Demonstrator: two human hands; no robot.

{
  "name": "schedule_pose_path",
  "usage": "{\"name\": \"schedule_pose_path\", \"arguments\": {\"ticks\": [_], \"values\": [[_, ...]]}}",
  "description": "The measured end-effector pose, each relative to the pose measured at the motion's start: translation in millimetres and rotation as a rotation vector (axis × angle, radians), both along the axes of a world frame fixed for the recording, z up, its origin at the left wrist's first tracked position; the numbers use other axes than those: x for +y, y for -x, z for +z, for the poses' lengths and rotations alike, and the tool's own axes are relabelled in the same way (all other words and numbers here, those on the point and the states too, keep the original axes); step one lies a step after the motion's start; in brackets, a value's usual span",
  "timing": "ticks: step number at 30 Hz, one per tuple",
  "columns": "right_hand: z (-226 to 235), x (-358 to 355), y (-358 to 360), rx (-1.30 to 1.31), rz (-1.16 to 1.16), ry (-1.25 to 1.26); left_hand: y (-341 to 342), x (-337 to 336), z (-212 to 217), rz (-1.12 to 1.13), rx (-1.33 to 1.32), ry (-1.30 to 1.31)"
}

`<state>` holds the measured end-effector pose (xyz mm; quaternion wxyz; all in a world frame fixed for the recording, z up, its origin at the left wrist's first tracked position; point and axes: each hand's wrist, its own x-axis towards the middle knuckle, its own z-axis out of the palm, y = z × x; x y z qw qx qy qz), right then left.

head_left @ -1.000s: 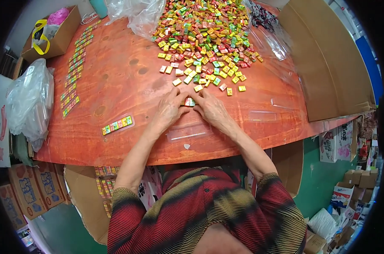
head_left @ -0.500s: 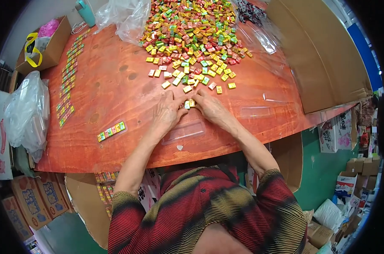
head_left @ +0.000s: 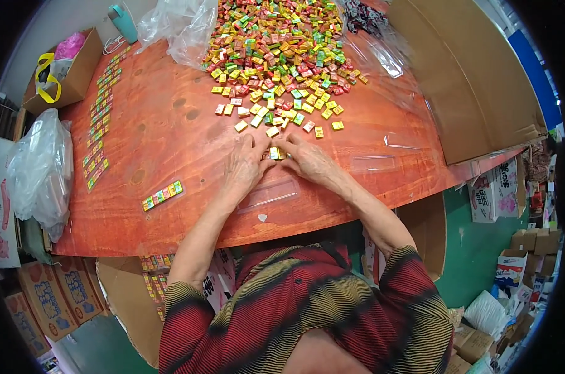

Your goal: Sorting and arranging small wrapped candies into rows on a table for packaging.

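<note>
My left hand (head_left: 247, 163) and my right hand (head_left: 313, 161) meet near the middle of the table. Between their curled fingertips sits a short row of small wrapped candies (head_left: 274, 153), yellow and pale green on the part that shows; the fingers cover the rest. Just beyond them lie loose candies (head_left: 272, 131), thinning out from a big heap (head_left: 276, 47) of red, yellow, orange and green ones. A clear shallow plastic tray (head_left: 268, 195) rests on the table nearer to me, below my hands. To its left is a slim filled pack of candies (head_left: 162, 196).
A long line of filled packs (head_left: 98, 131) runs along the left of the reddish table (head_left: 201, 218). More clear trays (head_left: 373, 164) lie to the right. A large cardboard box (head_left: 476, 81) stands at the right edge. Plastic bags (head_left: 42, 168) and a small carton (head_left: 83, 68) sit left.
The fingers of my right hand have shifted slightly over the candies between my hands, covering more of them. The whole view has tilted a little; the heap and packs stay put.
</note>
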<state>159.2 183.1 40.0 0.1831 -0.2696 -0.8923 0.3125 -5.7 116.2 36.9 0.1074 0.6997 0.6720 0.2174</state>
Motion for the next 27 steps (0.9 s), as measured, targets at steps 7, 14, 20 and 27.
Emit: {"name": "schedule_pose_path", "arguments": {"ticks": [7, 14, 20, 27], "values": [[2, 29, -19, -0.209, -0.428, -0.3, 15, -4, 2, -0.059, -0.208, -0.006], [-3, 23, -26, -0.217, -0.324, -0.388, 19, -6, 5, -0.08, -0.253, 0.076], [0, -3, -20, -0.125, -0.188, -0.075, 19, -5, 6, -0.1, -0.258, 0.067], [-9, -2, -8, -0.119, -0.073, -0.095, 11, -2, -2, -0.121, -0.144, 0.014]]}}
